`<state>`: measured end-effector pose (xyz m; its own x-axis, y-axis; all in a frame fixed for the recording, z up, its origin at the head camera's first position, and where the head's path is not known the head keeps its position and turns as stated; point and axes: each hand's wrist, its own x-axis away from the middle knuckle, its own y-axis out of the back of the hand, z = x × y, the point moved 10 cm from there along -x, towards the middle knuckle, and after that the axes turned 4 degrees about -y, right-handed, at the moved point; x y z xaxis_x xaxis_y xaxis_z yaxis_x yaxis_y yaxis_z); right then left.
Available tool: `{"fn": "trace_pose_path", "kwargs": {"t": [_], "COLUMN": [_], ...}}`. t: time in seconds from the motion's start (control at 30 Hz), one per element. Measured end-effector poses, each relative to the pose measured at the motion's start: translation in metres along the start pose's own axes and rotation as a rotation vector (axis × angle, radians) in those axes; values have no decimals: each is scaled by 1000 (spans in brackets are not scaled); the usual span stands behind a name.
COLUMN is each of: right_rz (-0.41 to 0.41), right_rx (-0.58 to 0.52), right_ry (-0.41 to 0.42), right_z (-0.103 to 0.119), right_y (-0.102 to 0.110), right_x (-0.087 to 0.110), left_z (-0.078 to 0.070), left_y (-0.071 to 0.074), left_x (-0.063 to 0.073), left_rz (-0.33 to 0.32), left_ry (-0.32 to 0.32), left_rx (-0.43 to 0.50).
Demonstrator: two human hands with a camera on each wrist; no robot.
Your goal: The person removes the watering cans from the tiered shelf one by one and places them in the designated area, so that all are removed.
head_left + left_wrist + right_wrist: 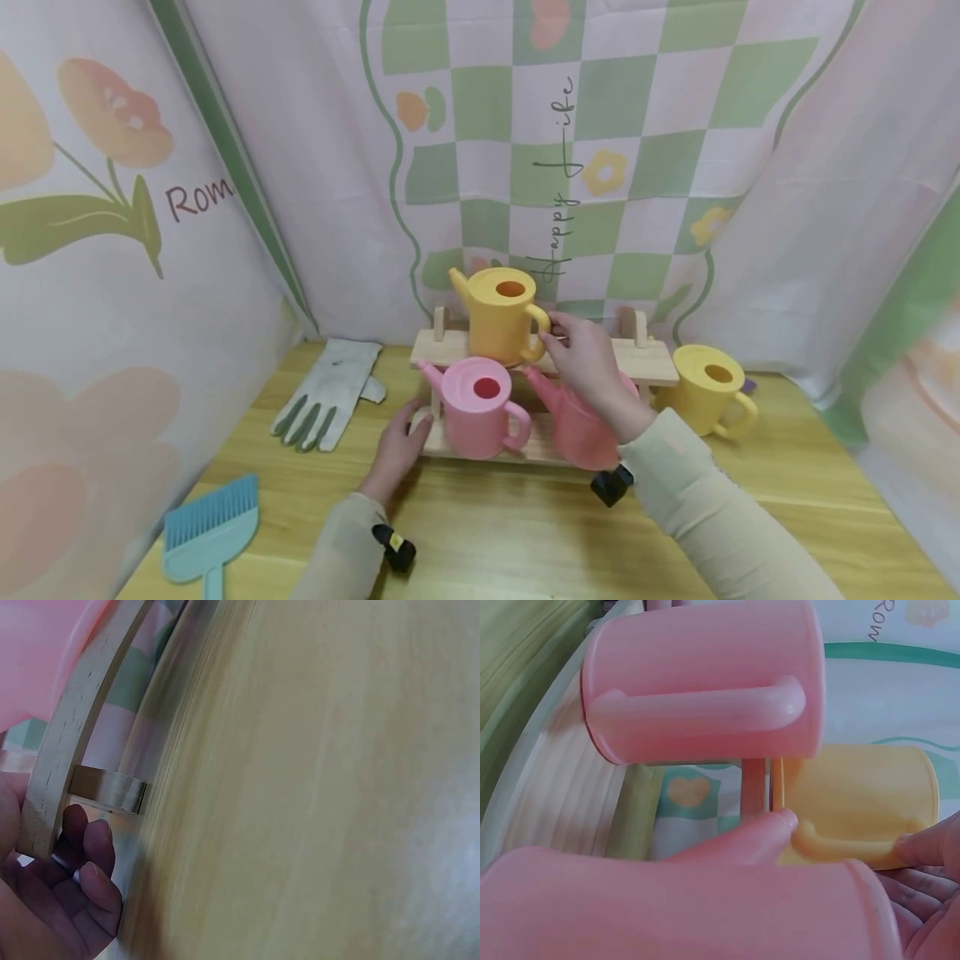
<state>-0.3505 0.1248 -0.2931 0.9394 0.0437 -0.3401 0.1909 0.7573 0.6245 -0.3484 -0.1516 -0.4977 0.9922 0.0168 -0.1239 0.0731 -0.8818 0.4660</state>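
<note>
A small two-tier wooden shelf (647, 362) stands at the back of the table. On its upper board sits a yellow watering can (495, 325), spout to the left. My right hand (588, 360) pinches that can's handle between thumb and fingers. Below, the lower board carries a light pink watering can (474, 421) on the left and a deeper pink watering can (581, 432) on the right, partly hidden by my right forearm. With my left hand (397, 448) I grip the left end of the lower board; in the left wrist view the fingers (97, 851) curl under it.
Right of the shelf stands another yellow watering can (705, 387), with a small purple thing (748, 386) behind it. A grey-white glove (330, 392) lies at the left, and nearer me a light blue brush (213, 529). A patterned curtain (555, 150) closes off the back.
</note>
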Motion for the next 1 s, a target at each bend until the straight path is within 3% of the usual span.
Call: {"fn": "trace_pose_path", "kwargs": {"t": [0.17,0.5,1.0], "right_rz": [-48,-80,-143], "right_rx": [-6,37,-4], "right_ry": [40,-7,29], "right_z": [0,-9,-22], "right_y": [15,43,86], "right_x": [1,6,20], "left_z": [-1,-3,-3], "left_y": [1,2,2], "left_x": [2,2,3], "left_rz": [4,-2,-13], "left_ry": [5,-9,-6], "left_rx": [8,-10,-17]}}
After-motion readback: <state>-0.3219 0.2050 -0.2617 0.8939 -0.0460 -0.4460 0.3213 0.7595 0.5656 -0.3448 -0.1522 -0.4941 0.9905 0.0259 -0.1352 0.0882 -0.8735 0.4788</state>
